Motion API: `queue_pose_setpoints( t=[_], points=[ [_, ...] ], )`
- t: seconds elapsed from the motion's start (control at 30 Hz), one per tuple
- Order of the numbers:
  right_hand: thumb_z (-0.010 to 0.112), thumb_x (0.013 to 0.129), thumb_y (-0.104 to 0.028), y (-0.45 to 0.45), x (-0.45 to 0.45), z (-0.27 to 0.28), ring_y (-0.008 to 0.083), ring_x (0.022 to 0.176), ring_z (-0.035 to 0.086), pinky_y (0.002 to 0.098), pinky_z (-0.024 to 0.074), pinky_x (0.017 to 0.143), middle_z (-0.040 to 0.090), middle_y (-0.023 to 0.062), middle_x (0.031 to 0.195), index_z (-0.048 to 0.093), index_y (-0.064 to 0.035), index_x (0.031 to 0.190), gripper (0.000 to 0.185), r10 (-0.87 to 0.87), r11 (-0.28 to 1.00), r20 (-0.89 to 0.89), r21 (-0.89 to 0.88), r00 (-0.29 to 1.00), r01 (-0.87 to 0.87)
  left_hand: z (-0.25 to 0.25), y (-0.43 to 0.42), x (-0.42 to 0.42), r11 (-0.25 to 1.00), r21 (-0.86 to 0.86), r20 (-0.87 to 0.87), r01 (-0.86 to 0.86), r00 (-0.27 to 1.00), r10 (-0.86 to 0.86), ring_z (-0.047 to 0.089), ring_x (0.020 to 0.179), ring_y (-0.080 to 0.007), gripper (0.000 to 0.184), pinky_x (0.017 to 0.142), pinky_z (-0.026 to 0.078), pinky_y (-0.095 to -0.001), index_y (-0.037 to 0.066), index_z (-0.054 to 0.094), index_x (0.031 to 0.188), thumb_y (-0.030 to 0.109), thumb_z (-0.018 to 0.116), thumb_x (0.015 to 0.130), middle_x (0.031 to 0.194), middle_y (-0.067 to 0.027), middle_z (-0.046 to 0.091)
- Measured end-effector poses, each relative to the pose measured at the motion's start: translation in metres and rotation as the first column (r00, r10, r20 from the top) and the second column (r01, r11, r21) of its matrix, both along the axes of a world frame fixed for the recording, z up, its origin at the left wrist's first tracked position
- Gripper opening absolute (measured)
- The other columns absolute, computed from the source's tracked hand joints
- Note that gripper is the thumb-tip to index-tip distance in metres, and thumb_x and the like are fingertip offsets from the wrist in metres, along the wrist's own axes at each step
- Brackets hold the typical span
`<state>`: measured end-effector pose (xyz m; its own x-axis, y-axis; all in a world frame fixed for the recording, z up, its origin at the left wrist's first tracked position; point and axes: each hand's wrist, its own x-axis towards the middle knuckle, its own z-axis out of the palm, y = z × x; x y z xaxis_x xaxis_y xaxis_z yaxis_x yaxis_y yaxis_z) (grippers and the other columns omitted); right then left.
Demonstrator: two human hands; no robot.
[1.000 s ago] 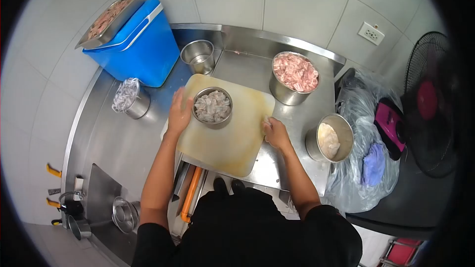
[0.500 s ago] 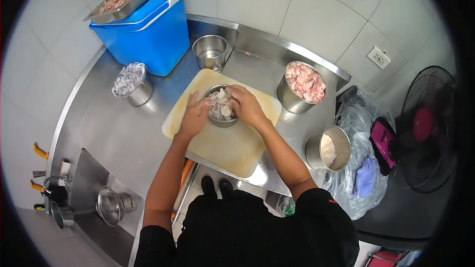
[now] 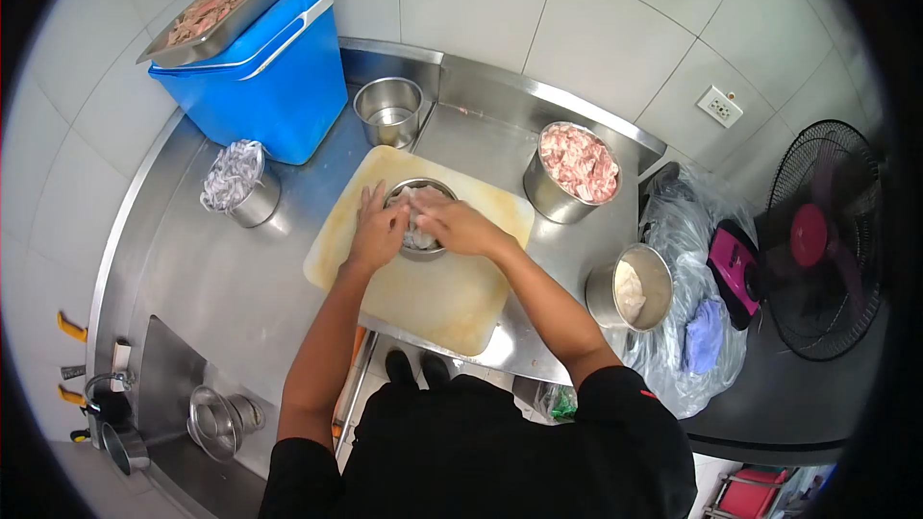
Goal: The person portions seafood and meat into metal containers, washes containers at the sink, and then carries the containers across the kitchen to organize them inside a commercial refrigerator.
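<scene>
Blue cooler (image 3: 255, 91), no lettering legible. Left hand (image 3: 377, 229): fingers loosely curled, at the bowl's left rim. Steel bowl (image 3: 423, 252), pale pieces (image 3: 415, 231) inside, on cutting board (image 3: 433, 306). Right hand (image 3: 460, 226): fingers bent over the pieces; grip cannot be told. Black sleeve (image 3: 630, 413): small red mark, unreadable.

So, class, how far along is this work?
Looks done: the large pot is heaped with pink meat. In hand: left hand and right hand are at the bowl of pale pieces. Perhaps to do: filling the metal pot beside the blue cooler, which looks empty; its use isn't clear.
</scene>
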<state>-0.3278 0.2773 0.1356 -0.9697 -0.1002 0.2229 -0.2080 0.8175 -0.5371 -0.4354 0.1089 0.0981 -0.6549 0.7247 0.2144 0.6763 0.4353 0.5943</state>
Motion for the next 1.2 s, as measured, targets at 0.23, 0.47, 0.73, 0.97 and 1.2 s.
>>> queue_pose_setpoints(
  t=[0.23,0.47,0.73,0.97,1.2],
  points=[
    [0.065,0.086,-0.021,0.021,0.028,-0.019,0.0144,0.065,0.058,0.0279,0.0504,0.058,0.057,0.0071,0.077,0.058,0.0014,0.088,0.024,-0.404,0.497,0.368,-0.681,0.838,0.538,0.035,0.013,0.016,0.983,0.133,-0.065,0.127,0.991,-0.119,0.018,0.137,-0.0431,0.053,0.111,0.018,-0.0481,-0.001,0.041,0.133,0.029,0.053,0.092,0.146,-0.0273,0.023],
    [0.062,0.074,-0.001,-0.006,0.000,-0.038,0.0101,0.041,0.043,0.0251,0.0349,0.033,0.044,0.0005,0.054,0.038,-0.0103,0.065,0.027,-0.438,0.243,0.443,-0.779,0.782,0.578,0.009,0.039,0.033,0.958,-0.279,-0.215,0.074,0.967,-0.138,0.012,0.139,-0.0428,0.054,0.110,0.011,-0.0566,0.009,0.032,0.143,0.032,0.042,0.095,0.150,-0.0239,0.016],
    [0.055,0.073,0.001,-0.075,-0.044,0.017,0.0090,0.046,0.043,0.0257,0.0355,0.038,0.042,0.0001,0.057,0.038,-0.0088,0.064,0.022,-0.296,0.634,0.178,-0.699,0.938,0.333,0.026,-0.043,0.047,0.947,0.220,-0.086,-0.235,0.962,0.259,0.007,0.140,-0.0420,0.051,0.111,0.005,-0.0551,0.011,0.027,0.145,0.032,0.030,0.099,0.152,-0.0196,0.015],
    [0.059,0.068,-0.002,-0.241,-0.065,0.091,0.0371,0.060,0.054,0.0430,0.0425,0.055,0.050,0.0181,0.063,0.045,-0.0023,0.070,0.014,0.235,0.971,-0.431,0.055,0.871,-0.234,0.002,-0.119,0.040,0.387,0.688,0.003,-0.614,0.536,0.844,0.003,0.139,-0.0467,0.056,0.111,0.002,-0.0545,0.003,0.024,0.145,0.025,0.039,0.096,0.152,-0.0244,0.006],
    [0.056,0.072,-0.002,-0.241,-0.074,0.075,0.0195,0.055,0.051,0.0364,0.0400,0.051,0.045,0.0080,0.059,0.044,-0.0034,0.069,0.013,0.157,0.915,-0.240,-0.330,0.958,-0.233,0.057,-0.181,0.073,0.614,0.290,-0.281,-0.734,0.548,0.788,0.002,0.140,-0.0444,0.060,0.110,0.004,-0.0580,0.003,0.021,0.146,0.026,0.043,0.095,0.153,-0.0222,0.008]
  ],
)
